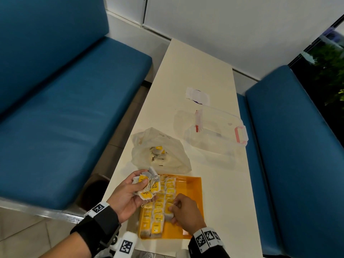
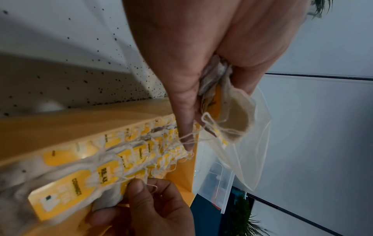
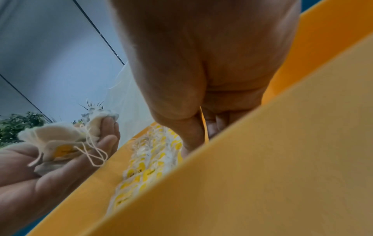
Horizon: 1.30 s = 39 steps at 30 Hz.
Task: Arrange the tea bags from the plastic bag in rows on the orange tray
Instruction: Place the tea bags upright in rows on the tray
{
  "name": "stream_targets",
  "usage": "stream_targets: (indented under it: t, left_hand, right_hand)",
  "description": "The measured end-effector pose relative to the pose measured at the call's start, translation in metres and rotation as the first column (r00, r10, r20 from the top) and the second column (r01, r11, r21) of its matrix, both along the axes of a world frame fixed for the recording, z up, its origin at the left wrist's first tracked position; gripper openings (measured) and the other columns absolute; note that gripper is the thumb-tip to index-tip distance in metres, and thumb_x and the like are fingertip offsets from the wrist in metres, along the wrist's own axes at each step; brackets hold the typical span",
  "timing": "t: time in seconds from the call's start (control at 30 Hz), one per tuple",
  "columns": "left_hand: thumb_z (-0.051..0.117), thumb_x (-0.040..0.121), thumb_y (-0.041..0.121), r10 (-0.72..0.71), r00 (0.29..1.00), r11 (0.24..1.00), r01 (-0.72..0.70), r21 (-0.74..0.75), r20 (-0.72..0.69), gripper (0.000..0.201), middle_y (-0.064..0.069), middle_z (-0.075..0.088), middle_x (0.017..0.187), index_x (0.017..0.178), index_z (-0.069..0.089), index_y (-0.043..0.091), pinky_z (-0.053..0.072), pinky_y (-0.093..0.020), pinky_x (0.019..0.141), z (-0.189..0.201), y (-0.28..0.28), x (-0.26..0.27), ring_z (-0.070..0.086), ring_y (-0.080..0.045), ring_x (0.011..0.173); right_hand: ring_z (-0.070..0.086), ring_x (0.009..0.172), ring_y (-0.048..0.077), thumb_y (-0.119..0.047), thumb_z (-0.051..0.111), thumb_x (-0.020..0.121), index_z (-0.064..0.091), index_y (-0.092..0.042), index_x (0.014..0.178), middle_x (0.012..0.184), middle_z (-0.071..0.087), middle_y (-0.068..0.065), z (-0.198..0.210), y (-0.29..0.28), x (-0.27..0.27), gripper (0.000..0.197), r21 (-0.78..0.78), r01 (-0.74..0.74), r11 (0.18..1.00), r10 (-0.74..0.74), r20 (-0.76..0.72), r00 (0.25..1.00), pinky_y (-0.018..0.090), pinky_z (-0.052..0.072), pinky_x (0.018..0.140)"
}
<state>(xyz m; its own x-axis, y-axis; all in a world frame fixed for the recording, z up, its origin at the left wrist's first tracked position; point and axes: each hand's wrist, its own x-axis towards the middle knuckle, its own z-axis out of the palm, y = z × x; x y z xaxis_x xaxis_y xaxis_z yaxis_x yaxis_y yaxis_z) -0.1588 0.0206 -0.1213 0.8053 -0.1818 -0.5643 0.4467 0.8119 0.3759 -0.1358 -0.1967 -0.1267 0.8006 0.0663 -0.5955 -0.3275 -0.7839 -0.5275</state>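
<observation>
Right hand [image 1: 186, 211] pinched one tea bag [image 1: 169, 216] onto the orange tray [image 1: 193, 185]; left hand [image 1: 130, 192] clutched a spare bunch [image 1: 147, 187]. Best to butt it square against its row.

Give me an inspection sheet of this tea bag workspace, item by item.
Surface: cream table.
Job's things: orange tray with tea bag rows filling its left part; plastic bag, a few bags inside.
Clutter: clear lidded container; white packet.
Grippers: left hand holds bunch of tea bags; right hand pinches one tea bag on the tray.
Cables: nothing seen.
Surroundings: blue benches; white wall.
</observation>
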Motion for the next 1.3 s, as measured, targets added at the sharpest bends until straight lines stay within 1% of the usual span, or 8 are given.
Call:
stream_targets:
  t: [0.17,0.37,0.57,0.7,0.87,1.03,1.13,1.3]
  left_hand:
    - [0.061,0.087,0.001,-0.023,1.000,0.999,0.023,0.023,-0.015,0.044,-0.029,0.065,0.125,0.130,0.056,0.010,0.054,-0.064,0.087,-0.003,0.000,0.001,0.067,-0.044,0.107]
    - [0.062,0.087,0.002,-0.034,0.999,0.999,0.034,0.034,-0.016,0.041,-0.029,0.064,0.125,0.127,0.058,0.011,0.053,-0.064,0.087,-0.003,0.000,0.002,0.067,-0.044,0.106]
    - [0.062,0.085,0.002,-0.042,0.999,0.998,0.042,0.037,-0.021,0.044,-0.030,0.064,0.126,0.129,0.057,0.009,0.053,-0.065,0.086,-0.002,0.001,0.001,0.064,-0.045,0.109]
    - [0.062,0.085,0.001,-0.036,0.999,0.999,0.037,0.039,-0.013,0.045,-0.031,0.064,0.125,0.129,0.056,0.008,0.053,-0.065,0.087,-0.001,0.001,0.002,0.065,-0.045,0.107]
    - [0.063,0.086,0.002,-0.031,0.999,0.999,0.031,0.044,0.010,0.042,-0.028,0.067,0.119,0.127,0.057,0.008,0.059,-0.055,0.081,0.002,-0.001,0.004,0.069,-0.041,0.100]
    - [0.059,0.090,0.003,-0.034,0.999,0.999,0.034,-0.008,0.037,0.038,-0.029,0.065,0.124,0.127,0.057,0.009,0.058,-0.051,0.084,0.006,-0.007,0.006,0.069,-0.039,0.100]
    - [0.059,0.090,0.002,-0.024,0.999,1.000,0.025,-0.011,0.038,0.041,-0.031,0.061,0.129,0.131,0.055,0.007,0.056,-0.054,0.089,0.003,-0.007,0.007,0.065,-0.043,0.108]
    - [0.061,0.088,0.001,-0.004,1.000,1.000,0.005,-0.018,0.022,0.041,-0.031,0.061,0.130,0.128,0.056,0.007,0.054,-0.059,0.092,-0.001,-0.005,0.006,0.064,-0.041,0.112]
  right_hand:
    - [0.071,0.064,0.021,-0.005,0.069,0.082,0.056,-0.018,0.090,0.070,0.064,-0.002,-0.001,-0.003,0.001,0.021,-0.010,-0.054,0.998,0.053,-0.028,0.998,0.034,0.058,0.059]
    - [0.058,0.070,0.012,-0.008,0.075,0.072,0.056,-0.017,0.086,0.076,0.060,-0.005,-0.005,-0.001,0.003,0.025,-0.090,-0.075,0.993,0.077,0.024,0.997,0.035,0.055,0.069]
    - [0.058,0.070,0.013,-0.008,0.077,0.069,0.047,-0.023,0.079,0.078,0.061,-0.004,-0.005,0.002,0.008,0.034,-0.086,-0.057,0.995,0.060,0.030,0.998,0.039,0.059,0.073]
    - [0.056,0.070,0.008,-0.019,0.079,0.073,0.050,-0.022,0.087,0.080,0.060,-0.007,0.008,0.003,0.009,0.032,-0.109,-0.095,0.989,0.104,0.083,0.991,0.027,0.052,0.067]
    - [0.068,0.073,0.012,-0.031,0.085,0.072,0.065,-0.017,0.089,0.083,0.066,-0.002,0.046,0.019,0.018,0.030,0.190,0.004,0.982,-0.027,0.119,0.993,0.026,0.056,0.061]
    - [0.068,0.062,0.017,-0.016,0.082,0.078,0.064,0.002,0.091,0.078,0.066,0.008,0.058,0.038,0.025,0.029,0.319,0.052,0.946,-0.076,0.064,0.995,0.016,0.042,0.045]
    - [0.069,0.060,0.017,-0.011,0.075,0.084,0.062,-0.007,0.083,0.071,0.066,0.004,0.054,0.041,0.024,0.013,0.333,0.105,0.937,-0.141,0.084,0.986,0.021,0.043,0.046]
    - [0.073,0.063,0.024,-0.002,0.069,0.082,0.059,-0.009,0.079,0.074,0.065,0.007,0.055,0.038,0.024,0.013,0.373,0.143,0.917,-0.212,0.152,0.965,0.029,0.046,0.049]
